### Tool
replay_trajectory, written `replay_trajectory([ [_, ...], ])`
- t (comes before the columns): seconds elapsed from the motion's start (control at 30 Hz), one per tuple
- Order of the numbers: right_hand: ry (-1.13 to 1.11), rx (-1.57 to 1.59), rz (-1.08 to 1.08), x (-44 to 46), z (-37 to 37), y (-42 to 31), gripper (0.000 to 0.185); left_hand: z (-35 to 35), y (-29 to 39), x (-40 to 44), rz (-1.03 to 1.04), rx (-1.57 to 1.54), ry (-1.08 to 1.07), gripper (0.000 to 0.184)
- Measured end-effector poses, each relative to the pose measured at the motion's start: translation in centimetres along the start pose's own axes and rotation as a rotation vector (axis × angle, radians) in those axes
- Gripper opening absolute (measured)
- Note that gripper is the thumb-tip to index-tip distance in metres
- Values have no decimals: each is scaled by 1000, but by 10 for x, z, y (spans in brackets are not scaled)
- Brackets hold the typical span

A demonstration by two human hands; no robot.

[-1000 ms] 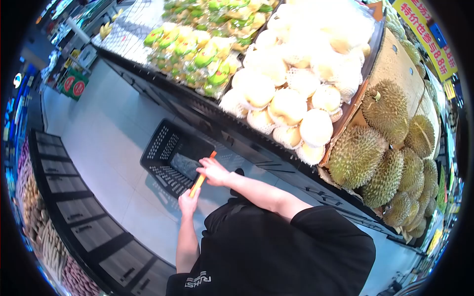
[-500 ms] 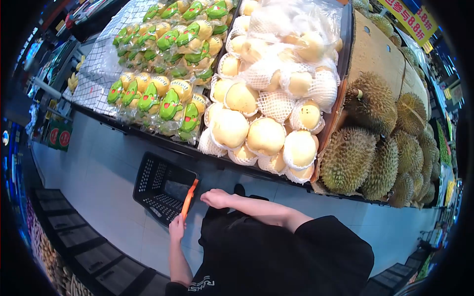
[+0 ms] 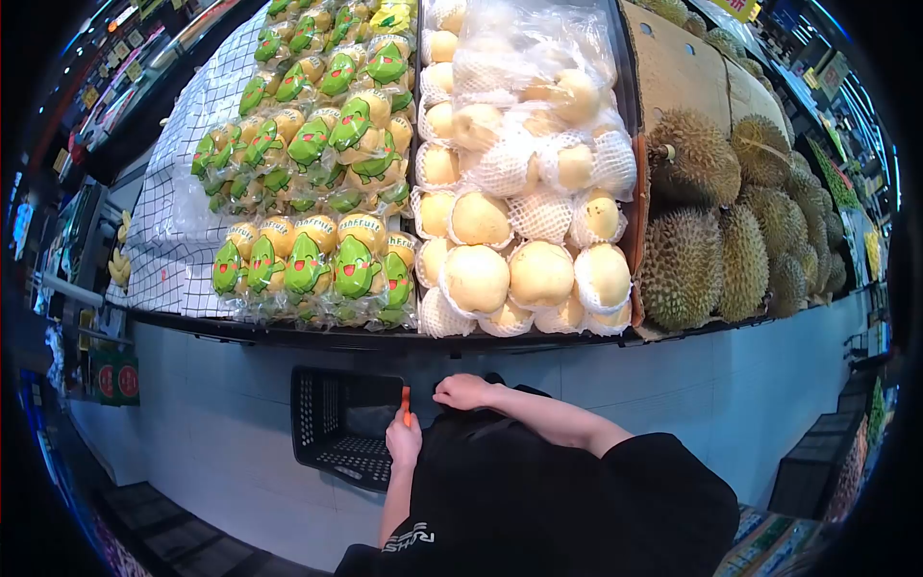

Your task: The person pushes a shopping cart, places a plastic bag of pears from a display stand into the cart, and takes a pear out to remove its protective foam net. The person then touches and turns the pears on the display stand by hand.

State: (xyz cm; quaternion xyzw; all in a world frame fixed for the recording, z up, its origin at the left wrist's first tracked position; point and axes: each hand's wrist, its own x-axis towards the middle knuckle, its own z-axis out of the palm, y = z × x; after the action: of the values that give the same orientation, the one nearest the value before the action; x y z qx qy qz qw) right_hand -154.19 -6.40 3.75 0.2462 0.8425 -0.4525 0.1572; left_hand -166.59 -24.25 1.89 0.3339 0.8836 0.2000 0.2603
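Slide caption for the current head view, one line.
Left hand gripping the orange handle of a black basket, right hand off it, before netted fruit and durians.

Ahead of the right hand (image 3: 462, 391), free room ends at the black display edge (image 3: 375, 339).

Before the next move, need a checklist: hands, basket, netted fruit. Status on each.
1. Left hand gripping the orange bar-shaped handle of the black perforated basket: ok.
2. Right hand apart from handle and fruit: ok, it is beside the handle, fingers curled.
3. Right hand empty: cannot tell, nothing shows in it but the palm is hidden.
4. Basket contents identified: cannot tell, only an indistinct greyish patch shows inside.
5. Front row of round pale-yellow fruit in white foam nets in plain view: ok.
6. Rear netted fruit uncovered: not ok, clear plastic film lies over some.
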Motion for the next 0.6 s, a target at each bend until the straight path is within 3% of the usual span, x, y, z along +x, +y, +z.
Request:
replay_trajectory([
  [0.17,43,68,-129,3,16,14,19,-12,-30,17,72,36,21,33],
  [0.23,83,189,20,-4,18,15,20,-22,-37,23,108,79,-35,33],
  [0.27,36,315,210,-16,4,0,24,-27,-38,25,118,89,-58,34],
  [0.4,141,157,392,-40,-7,-9,30,-35,-41,29,155,128,-127,35],
  [0.43,149,161,397,-44,-3,-1,30,-36,-39,30,164,131,-131,35],
  [0.5,237,298,184,-50,3,11,34,-38,-34,27,140,145,-157,34],
  [0.6,241,401,265,-55,-6,-1,31,-35,-39,27,103,122,-165,35],
])
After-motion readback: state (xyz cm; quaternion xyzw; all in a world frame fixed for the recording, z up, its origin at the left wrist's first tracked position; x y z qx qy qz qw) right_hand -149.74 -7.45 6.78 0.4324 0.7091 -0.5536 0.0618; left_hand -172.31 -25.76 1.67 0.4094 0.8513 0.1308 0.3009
